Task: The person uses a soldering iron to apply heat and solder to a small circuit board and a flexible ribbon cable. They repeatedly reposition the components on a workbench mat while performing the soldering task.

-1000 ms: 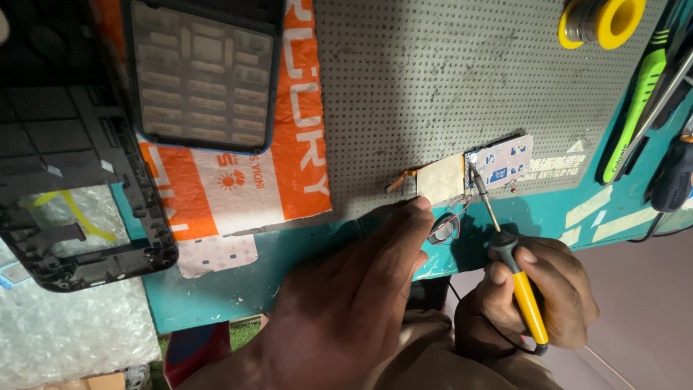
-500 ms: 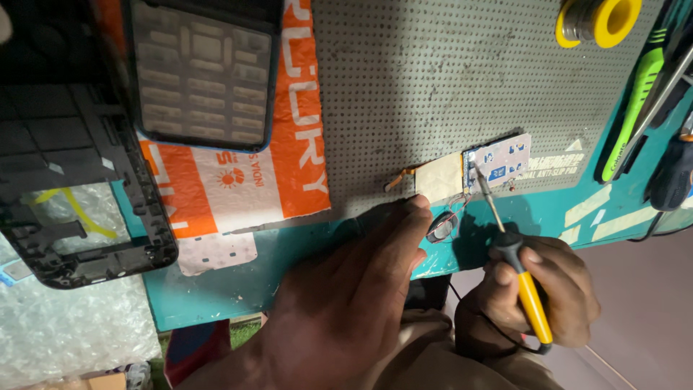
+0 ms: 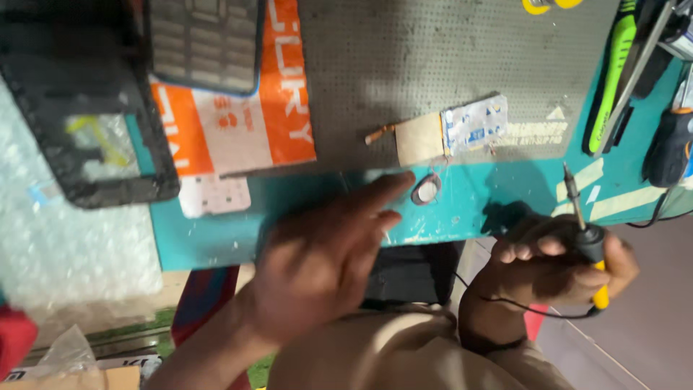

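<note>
My right hand (image 3: pixel 552 263) grips a soldering iron (image 3: pixel 586 235) with a black and yellow handle, tip pointing up, off to the right of the parts. My left hand (image 3: pixel 325 256) hovers with fingers spread, its index fingertip close to a small round metal part (image 3: pixel 426 191) on the teal mat (image 3: pixel 303 209). Just above that part lies a tan rectangular piece (image 3: pixel 419 139) with a thin copper-coloured lead, joined to a white and blue labelled piece (image 3: pixel 475 123), on the grey perforated pad (image 3: pixel 433 58).
A keypad phone (image 3: pixel 206 40) lies on an orange and white packet (image 3: pixel 231 123) at the upper left. A black phone frame (image 3: pixel 86 123) sits further left on bubble wrap. Green-handled and dark tools (image 3: pixel 613 79) lie along the right edge, a yellow solder spool (image 3: pixel 548 4) at the top.
My right hand has pulled the soldering iron away from the small pieces, down and to the right. My left hand has drawn back slightly from the round part.
</note>
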